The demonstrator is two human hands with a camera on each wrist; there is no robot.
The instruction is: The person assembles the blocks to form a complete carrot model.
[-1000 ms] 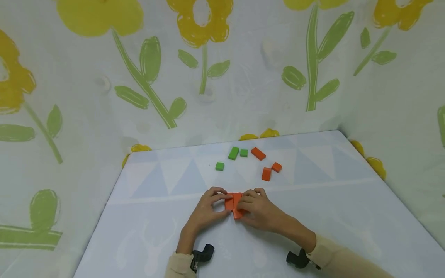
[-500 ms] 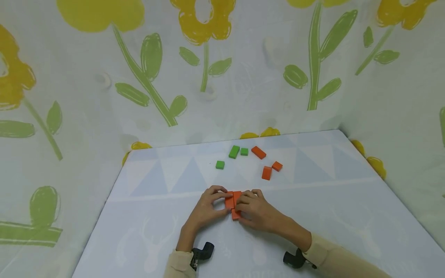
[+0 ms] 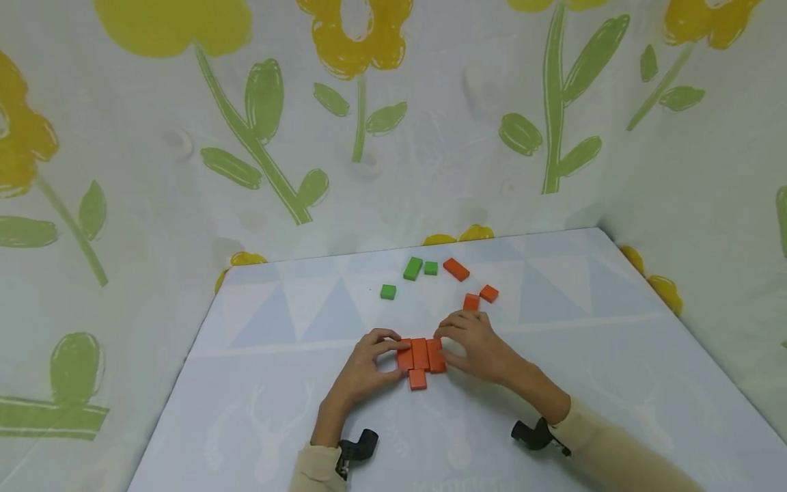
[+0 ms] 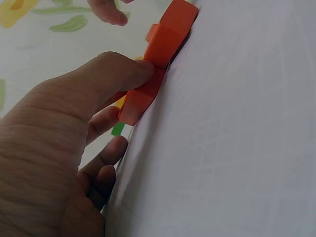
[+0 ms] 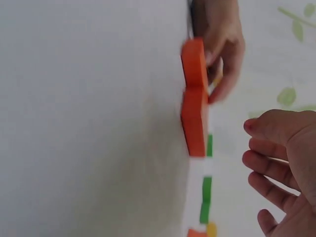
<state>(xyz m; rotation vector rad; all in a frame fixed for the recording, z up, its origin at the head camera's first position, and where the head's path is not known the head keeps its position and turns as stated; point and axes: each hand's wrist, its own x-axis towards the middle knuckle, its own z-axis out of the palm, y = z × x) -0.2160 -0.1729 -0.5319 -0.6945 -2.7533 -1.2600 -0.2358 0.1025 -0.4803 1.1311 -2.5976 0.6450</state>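
In the head view, three orange rectangular blocks lie side by side on the table: a left block (image 3: 404, 359), a middle block (image 3: 419, 352) and a right block (image 3: 436, 359). A smaller orange block (image 3: 417, 380) touches the near end of the middle one. The left hand (image 3: 363, 369) pinches the left block between thumb and fingers; the left wrist view shows its thumb on the orange surface. Just right of the row is the right hand (image 3: 476, 347), its fingers loosely bent. In the right wrist view that hand (image 5: 289, 165) holds nothing and is apart from the blocks.
Farther back on the table (image 3: 258, 410) lie three green blocks, one oblong (image 3: 413, 268) and two small (image 3: 431, 268) (image 3: 388, 292). To their right are an oblong orange block (image 3: 456, 269), a small orange block (image 3: 489, 294) and another orange block (image 3: 471, 301), partly behind the right hand. Flower-patterned cloth surrounds the table.
The right hand has let go of the orange blocks and moved right and slightly back, uncovering the right block. The small near block has shifted slightly left. The left hand stays in place.
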